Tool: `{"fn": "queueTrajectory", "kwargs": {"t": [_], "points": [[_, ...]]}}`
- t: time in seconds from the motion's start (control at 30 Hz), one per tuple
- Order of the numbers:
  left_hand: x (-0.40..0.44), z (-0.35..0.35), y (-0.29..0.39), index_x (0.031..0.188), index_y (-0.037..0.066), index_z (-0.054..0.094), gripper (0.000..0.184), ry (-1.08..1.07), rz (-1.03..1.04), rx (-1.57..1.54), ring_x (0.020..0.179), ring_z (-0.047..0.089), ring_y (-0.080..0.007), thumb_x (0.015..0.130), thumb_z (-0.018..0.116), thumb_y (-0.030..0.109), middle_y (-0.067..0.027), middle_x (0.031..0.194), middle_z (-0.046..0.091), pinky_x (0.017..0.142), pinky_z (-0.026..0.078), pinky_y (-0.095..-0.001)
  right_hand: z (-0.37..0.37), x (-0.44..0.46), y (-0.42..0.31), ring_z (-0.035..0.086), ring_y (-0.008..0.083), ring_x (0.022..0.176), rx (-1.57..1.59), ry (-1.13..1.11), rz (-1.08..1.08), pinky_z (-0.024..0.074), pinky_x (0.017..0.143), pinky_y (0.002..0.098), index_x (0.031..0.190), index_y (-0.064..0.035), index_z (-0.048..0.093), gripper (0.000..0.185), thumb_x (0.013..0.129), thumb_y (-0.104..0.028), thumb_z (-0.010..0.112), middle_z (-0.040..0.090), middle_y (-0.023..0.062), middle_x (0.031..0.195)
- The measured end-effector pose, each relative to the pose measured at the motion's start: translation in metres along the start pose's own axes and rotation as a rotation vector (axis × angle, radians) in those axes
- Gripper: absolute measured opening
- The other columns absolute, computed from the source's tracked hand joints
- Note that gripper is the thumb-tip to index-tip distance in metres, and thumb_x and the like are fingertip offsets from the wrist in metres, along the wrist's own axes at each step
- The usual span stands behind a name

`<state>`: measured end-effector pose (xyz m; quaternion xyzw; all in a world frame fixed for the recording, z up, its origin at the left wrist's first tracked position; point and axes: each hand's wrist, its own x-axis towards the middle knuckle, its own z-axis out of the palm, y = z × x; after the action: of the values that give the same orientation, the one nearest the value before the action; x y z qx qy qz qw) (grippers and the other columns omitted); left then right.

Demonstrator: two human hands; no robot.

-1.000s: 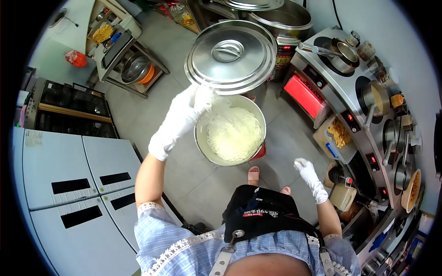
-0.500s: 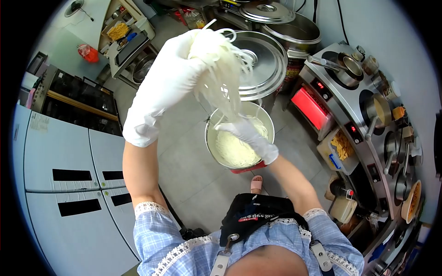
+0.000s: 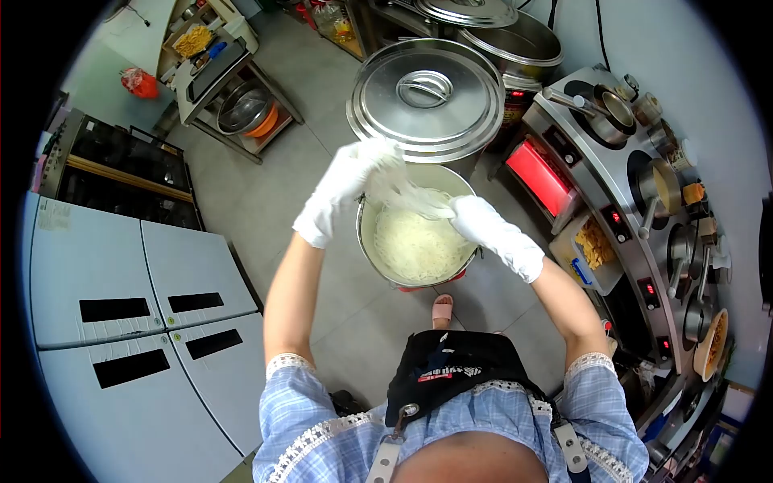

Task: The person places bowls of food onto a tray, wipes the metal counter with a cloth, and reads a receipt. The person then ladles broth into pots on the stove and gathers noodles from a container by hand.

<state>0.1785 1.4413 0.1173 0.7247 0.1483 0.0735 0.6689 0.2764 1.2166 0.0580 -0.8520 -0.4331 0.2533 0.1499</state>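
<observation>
Both my hands wear white gloves and are over a deep metal pot (image 3: 365,245) full of pale, thin noodles (image 3: 420,248). My left hand (image 3: 354,173) is closed round one end of a bundle of noodles (image 3: 407,193), above the pot's far left rim. At the right rim, my right hand (image 3: 481,225) has its fingers closed on the other end of this bundle. The strands stretch between the two hands, slightly blurred. My fingertips are partly hidden by the gloves and noodles.
Just beyond the pot stands a large lidded steel pot (image 3: 427,88). A stove counter (image 3: 596,173) with several small pans runs along the right; a plastic box (image 3: 592,253) of yellow food is below it. White cabinets (image 3: 97,266) are at left, a steel table (image 3: 213,80) behind.
My left hand has come down from high above the pot with the noodles. My right hand has moved from inside the pot to its right rim and now grips the strands' other end.
</observation>
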Motion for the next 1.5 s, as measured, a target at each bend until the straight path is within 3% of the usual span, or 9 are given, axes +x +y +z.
{"fn": "queueTrajectory", "kwargs": {"t": [0.17, 0.23, 0.3, 0.4, 0.67, 0.87, 1.03, 1.27, 1.5], "points": [[0.005, 0.046, -0.061, 0.102, 0.004, 0.065, 0.023, -0.066, 0.012, -0.254, 0.089, 0.059, -0.0139, 0.084, 0.058, 0.017, -0.0035, 0.094, 0.065, 0.081, 0.047, -0.0274, -0.046, 0.011, -0.037, 0.062, 0.0348, 0.081, 0.137, -0.042, -0.14, 0.0479, 0.077, 0.0398, 0.093, -0.0005, 0.066, 0.031, 0.086, -0.024, 0.047, 0.065, 0.0213, 0.086], [0.004, 0.047, -0.078, 0.12, 0.002, 0.056, 0.038, -0.195, -0.07, -0.453, 0.1, 0.057, -0.016, 0.086, 0.061, 0.019, -0.0069, 0.112, 0.061, 0.091, 0.045, -0.0316, -0.049, 0.019, -0.045, 0.063, 0.0338, 0.081, 0.356, 0.164, -0.29, 0.0477, 0.075, 0.0401, 0.092, -0.0007, 0.065, 0.031, 0.088, -0.024, 0.045, 0.065, 0.0206, 0.085], [-0.002, 0.054, -0.08, 0.13, 0.002, 0.046, 0.052, -0.13, -0.326, -1.046, 0.106, 0.054, -0.0162, 0.086, 0.063, 0.023, -0.0063, 0.117, 0.058, 0.093, 0.043, -0.0328, -0.067, 0.022, -0.057, 0.063, 0.0301, 0.073, 0.341, 0.121, -0.279, 0.0487, 0.07, 0.0386, 0.089, 0.0005, 0.066, 0.029, 0.085, -0.022, 0.047, 0.066, 0.018, 0.078], [-0.005, 0.059, -0.067, 0.121, 0.008, 0.052, 0.046, -0.173, -0.082, -0.683, 0.102, 0.054, -0.013, 0.079, 0.067, 0.021, -0.0029, 0.112, 0.057, 0.086, 0.046, -0.031, -0.077, 0.028, -0.062, 0.058, 0.0112, 0.065, 0.599, -0.093, -0.025, 0.0489, 0.063, 0.027, 0.092, 0.0029, 0.065, 0.026, 0.081, -0.018, 0.055, 0.065, 0.0075, 0.076], [0.002, 0.068, -0.032, 0.111, 0.003, 0.06, 0.038, 0.076, 0.303, 0.01, 0.095, 0.057, -0.0114, 0.074, 0.07, 0.007, -0.003, 0.105, 0.061, 0.084, 0.046, -0.0259, -0.088, 0.025, -0.054, 0.058, 0.0121, 0.076, 0.58, 0.027, -0.141, 0.0477, 0.072, 0.027, 0.092, 0.0024, 0.065, 0.027, 0.075, -0.018, 0.065, 0.063, 0.0061, 0.08], [0.001, 0.05, 0.008, 0.114, 0.003, 0.061, 0.042, 0.046, 0.163, -0.174, 0.095, 0.057, -0.0109, 0.073, 0.07, 0.007, -0.0029, 0.104, 0.064, 0.088, 0.044, -0.0256, -0.078, -0.003, -0.001, 0.053, 0.0224, 0.11, 0.585, 0.286, -0.176, 0.0405, 0.096, 0.0329, 0.123, 0.0003, 0.051, 0.06, 0.071, -0.021, 0.074, 0.055, 0.0143, 0.119], [-0.008, 0.041, 0.093, 0.11, 0.003, 0.064, 0.04, 0.089, 0.283, -0.024, 0.091, 0.057, -0.0099, 0.071, 0.071, 0.003, -0.0023, 0.106, 0.063, 0.084, 0.045, -0.0238, -0.037, -0.01, 0.019, 0.026, 0.0286, 0.135, 0.594, 0.208, -0.131, 0.0195, 0.112, 0.0341, 0.143, 0.0031, 0.018, 0.106, 0.061, -0.02, 0.081, 0.03, 0.0214, 0.143], [-0.017, 0.026, 0.159, 0.109, 0.001, 0.06, 0.041, 0.091, 0.288, -0.063, 0.087, 0.057, -0.01, 0.071, 0.073, 0.007, -0.0028, 0.095, 0.064, 0.083, 0.044, -0.0248, -0.002, 0.019, -0.031, 0.014, 0.0331, 0.139, 0.752, 0.431, -0.396, 0.0152, 0.113, 0.0369, 0.144, 0.0048, 0.001, 0.128, 0.053, -0.027, 0.087, 0.016, 0.0255, 0.147], [-0.016, 0.023, 0.153, 0.104, 0.001, 0.062, 0.037, 0.085, 0.269, -0.116, 0.088, 0.056, -0.0113, 0.07, 0.072, 0.01, -0.0038, 0.1, 0.061, 0.084, 0.044, -0.0264, 0.014, 0.033, -0.062, 0.027, 0.0308, 0.134, 1.135, 0.419, -0.497, 0.0233, 0.109, 0.0376, 0.145, 0.001, 0.0, 0.121, 0.06, -0.019, 0.084, 0.026, 0.0227, 0.143]]}}
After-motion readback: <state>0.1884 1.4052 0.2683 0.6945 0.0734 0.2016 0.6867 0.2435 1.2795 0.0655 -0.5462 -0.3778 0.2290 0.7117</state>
